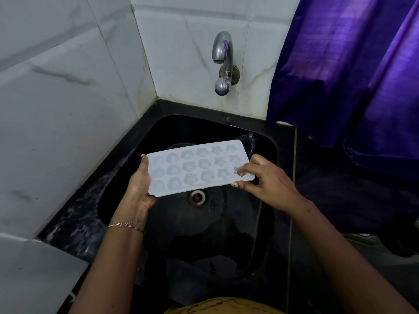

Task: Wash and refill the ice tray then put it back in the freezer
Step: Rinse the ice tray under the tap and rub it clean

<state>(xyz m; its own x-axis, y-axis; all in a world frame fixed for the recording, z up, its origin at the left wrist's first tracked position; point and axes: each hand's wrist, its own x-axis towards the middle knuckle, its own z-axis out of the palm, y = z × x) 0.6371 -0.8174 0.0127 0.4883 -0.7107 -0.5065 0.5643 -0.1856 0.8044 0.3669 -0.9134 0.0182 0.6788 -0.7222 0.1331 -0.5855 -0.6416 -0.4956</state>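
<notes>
**1 ice tray held over the sink in 2 hands**

The white ice tray [197, 168] is in the air above the black sink [181, 128], cavities facing up, its long side running left to right. It has 18 moulds in 3 rows of 6: rounded shapes at the left end, flower shapes in the middle, stars toward the right.

The left-hand grip [139, 184] is closed round the tray's left end, thumb on the top edge and palm beneath. The right-hand grip [269, 184] pinches the near right corner, fingertips on top and thumb under the rim, covering part of 1 mould.

Below the tray lies 1 round metal drain [196, 197]. 1 chrome tap [223, 55] sticks out of the white marbled wall tiles [68, 87] behind the sink. 1 thin chain bracelet [124, 225] circles the left wrist. A purple curtain [351, 64] hangs at the right.
</notes>
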